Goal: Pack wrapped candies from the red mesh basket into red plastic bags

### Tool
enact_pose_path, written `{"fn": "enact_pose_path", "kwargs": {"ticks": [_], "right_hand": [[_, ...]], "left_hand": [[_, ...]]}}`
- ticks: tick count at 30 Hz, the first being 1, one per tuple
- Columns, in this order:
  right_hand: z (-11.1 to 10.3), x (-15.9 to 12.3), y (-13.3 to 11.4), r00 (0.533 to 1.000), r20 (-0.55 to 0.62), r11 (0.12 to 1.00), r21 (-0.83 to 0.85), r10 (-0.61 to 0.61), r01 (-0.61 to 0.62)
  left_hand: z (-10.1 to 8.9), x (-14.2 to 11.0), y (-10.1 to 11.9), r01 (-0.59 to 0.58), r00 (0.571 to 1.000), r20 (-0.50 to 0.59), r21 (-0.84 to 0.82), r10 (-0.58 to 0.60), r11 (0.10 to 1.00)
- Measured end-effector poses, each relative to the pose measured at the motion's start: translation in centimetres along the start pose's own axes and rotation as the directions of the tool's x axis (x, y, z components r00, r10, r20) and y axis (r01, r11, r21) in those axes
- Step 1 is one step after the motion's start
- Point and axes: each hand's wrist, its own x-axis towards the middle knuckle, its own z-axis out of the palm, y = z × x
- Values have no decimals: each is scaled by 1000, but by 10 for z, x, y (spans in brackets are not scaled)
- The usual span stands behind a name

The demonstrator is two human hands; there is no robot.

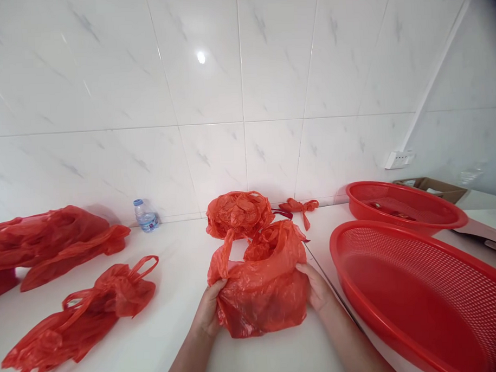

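A crumpled red plastic bag (261,283) lies on the white counter (173,254) in front of me. My left hand (209,312) grips its left edge with the fingers curled round the plastic. My right hand (316,286) holds its right edge the same way. One handle loop of the bag sticks up at the left. Just behind it sits a second, bunched red bag (237,213). A small knotted red bag (300,207) lies by the wall.
More red bags lie at left: a loose one (93,311) near the front and a pile (50,242) further back. A small water bottle (145,215) stands against the tiled wall. Two red perforated baskets (418,294) (403,205) fill the right side.
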Motion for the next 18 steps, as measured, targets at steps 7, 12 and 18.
{"fn": "enact_pose_path", "kwargs": {"ticks": [7,12,18], "right_hand": [[6,-6,7,976,160,976,-182,150,-120],[18,-8,5,998,25,997,-48,66,-64],[32,-9,2,997,-23,994,79,73,-71]], "left_hand": [[2,-3,0,11,1000,15,3,-11,1000],[-1,-5,-1,17,998,62,-13,-16,1000],[4,-7,-3,58,996,64,29,-60,998]]}}
